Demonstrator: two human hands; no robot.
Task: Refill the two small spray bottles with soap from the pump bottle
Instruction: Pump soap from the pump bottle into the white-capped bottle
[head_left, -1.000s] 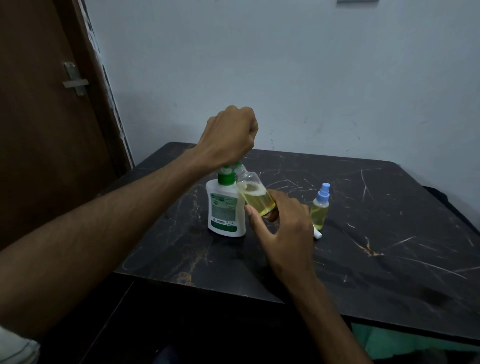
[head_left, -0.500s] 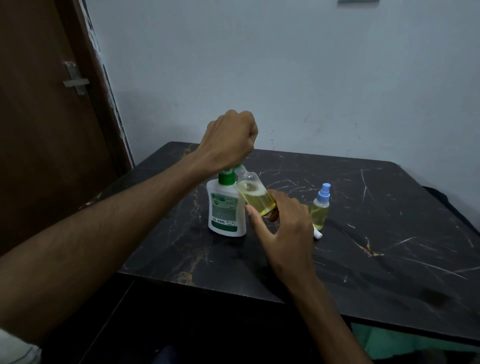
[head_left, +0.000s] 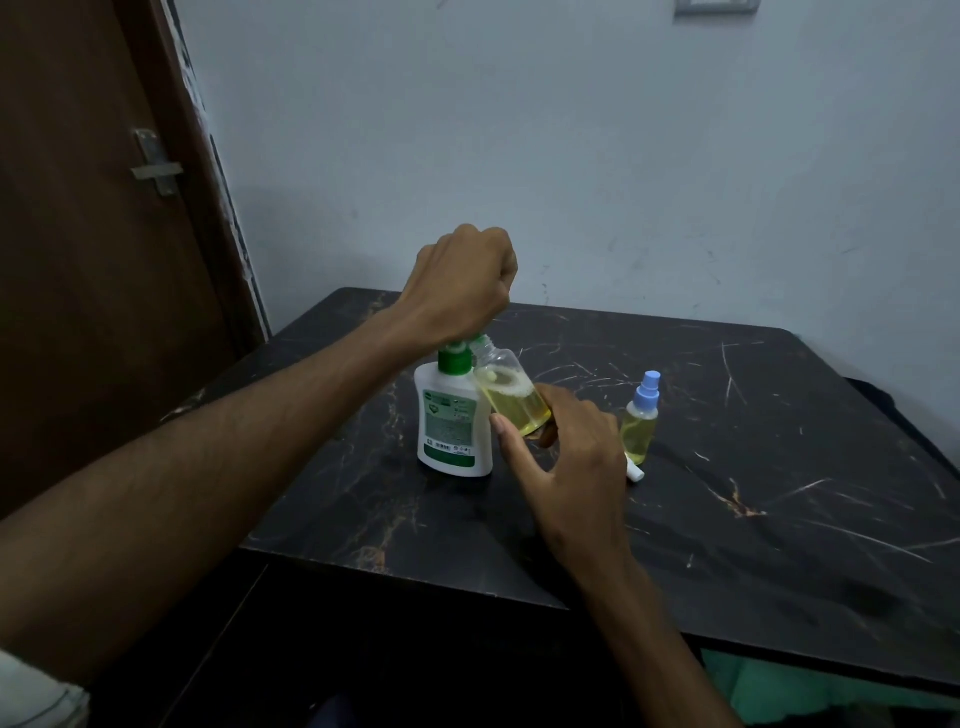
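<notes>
Yellow soap fills the lower half of the small open bottle (head_left: 511, 397) that you hold tilted, its long axis leaning up and to the left so the bare neck points at the green nozzle of the pump bottle (head_left: 453, 423). Your right hand (head_left: 569, 470) grips that small bottle near its base, thumb on the near side and fingers curled round the far side. Your left hand (head_left: 462, 283) is bunched into a fist on top of the green pump head, fingers curled under; whether they wrap the pump or simply press on it cannot be told. The white pump bottle stands upright on the black marbled table (head_left: 753, 519), left of centre, with its label facing you. To the right, near your right hand, the second spray bottle (head_left: 640, 423) stands upright with its blue spray cap on, pointing straight up, and holds yellow liquid. A small white piece (head_left: 635, 471) lies on the table just in front of it, partly hidden behind your hand. A brown door (head_left: 93, 260) with a metal latch stands at left.
</notes>
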